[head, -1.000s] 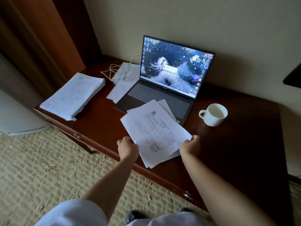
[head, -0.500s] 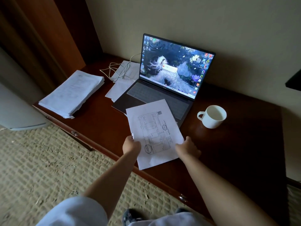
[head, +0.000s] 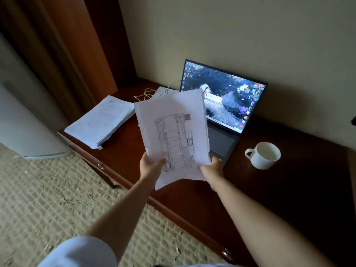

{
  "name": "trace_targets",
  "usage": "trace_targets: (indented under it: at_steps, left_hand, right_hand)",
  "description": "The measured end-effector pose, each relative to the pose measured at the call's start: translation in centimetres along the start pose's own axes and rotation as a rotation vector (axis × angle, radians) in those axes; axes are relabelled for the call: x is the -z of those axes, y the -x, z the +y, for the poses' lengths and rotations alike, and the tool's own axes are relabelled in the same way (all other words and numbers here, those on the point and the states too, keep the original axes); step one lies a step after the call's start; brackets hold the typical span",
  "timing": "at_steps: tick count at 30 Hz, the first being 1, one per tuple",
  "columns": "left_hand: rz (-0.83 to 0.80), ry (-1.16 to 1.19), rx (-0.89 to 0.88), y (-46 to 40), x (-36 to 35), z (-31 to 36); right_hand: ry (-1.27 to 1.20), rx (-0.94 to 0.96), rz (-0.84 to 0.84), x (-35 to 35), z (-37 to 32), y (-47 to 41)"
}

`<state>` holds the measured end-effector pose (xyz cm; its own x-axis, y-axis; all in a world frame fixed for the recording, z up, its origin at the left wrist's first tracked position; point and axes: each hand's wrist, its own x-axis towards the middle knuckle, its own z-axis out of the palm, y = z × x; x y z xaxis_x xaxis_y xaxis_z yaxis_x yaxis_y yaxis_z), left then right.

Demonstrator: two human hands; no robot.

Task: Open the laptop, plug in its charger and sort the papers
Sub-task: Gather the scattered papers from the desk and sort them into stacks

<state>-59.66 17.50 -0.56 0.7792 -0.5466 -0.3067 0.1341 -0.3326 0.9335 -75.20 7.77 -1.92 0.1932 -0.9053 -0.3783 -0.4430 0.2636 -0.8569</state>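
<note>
Papers [head: 173, 132] that lay flat on the desk [head: 289, 199] half a second ago are now lifted clear of it and held tilted up in front of the laptop [head: 227, 105]. A second ago the sheets were fanned apart; now they sit squared into one thin sheaf. The left hand [head: 152, 166] pinches the lower left edge, thumb over the printed face. The right hand [head: 212, 168] grips the lower right corner, fingers curled behind the sheets where they cannot be seen.

The raised sheaf covers the left part of the laptop's lit screen and most of its keyboard. The top sheet carries a printed form with boxes and two circled marks, too small to read. A white cable [head: 152, 92] lies coiled behind the sheaf on some loose sheets; where it ends is hidden, so whether it is plugged in cannot be told.

The stack of papers [head: 100, 122] rests at the left end of the desk, thick, its edges slightly ragged. The desk is dark glossy reddish wood with small metal knobs along its front. A white mug [head: 264, 155], smooth and round with a loop handle, stands right of the laptop. The floor is coarse woven beige matting.
</note>
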Motion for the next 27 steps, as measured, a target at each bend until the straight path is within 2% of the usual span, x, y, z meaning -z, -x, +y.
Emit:
trace_targets:
  at_steps: [3,7,12,18,21,23,27]
  left_hand:
    - [-0.024,0.01,-0.03,-0.8,1.6,0.9]
    - [-0.049,0.052,-0.016,-1.9,3.0,1.6]
    - [-0.098,0.129,-0.072,-2.9,4.8,3.5]
    - [-0.128,0.113,-0.112,-4.6,7.0,3.4]
    - [-0.196,0.087,-0.111,-5.5,8.1,3.8]
    - [-0.215,0.07,-0.123,-6.1,8.6,3.6]
    - [-0.132,0.144,-0.144,-7.7,9.4,4.7]
  right_hand:
    - [0.007,-0.038,-0.044,-1.0,-1.0,0.0]
    - [-0.059,-0.076,0.067,-2.3,-2.4,0.0]
    - [-0.267,-0.001,0.062,-4.0,-5.0,1.1]
    - [-0.358,0.013,0.101,-7.5,-5.4,2.5]
    - [-0.294,0.018,0.113,-9.4,-5.8,2.4]
    - [-0.168,0.021,0.089,-11.0,-5.1,2.3]
    - [-0.026,0.073,0.101,-13.4,-6.2,1.4]
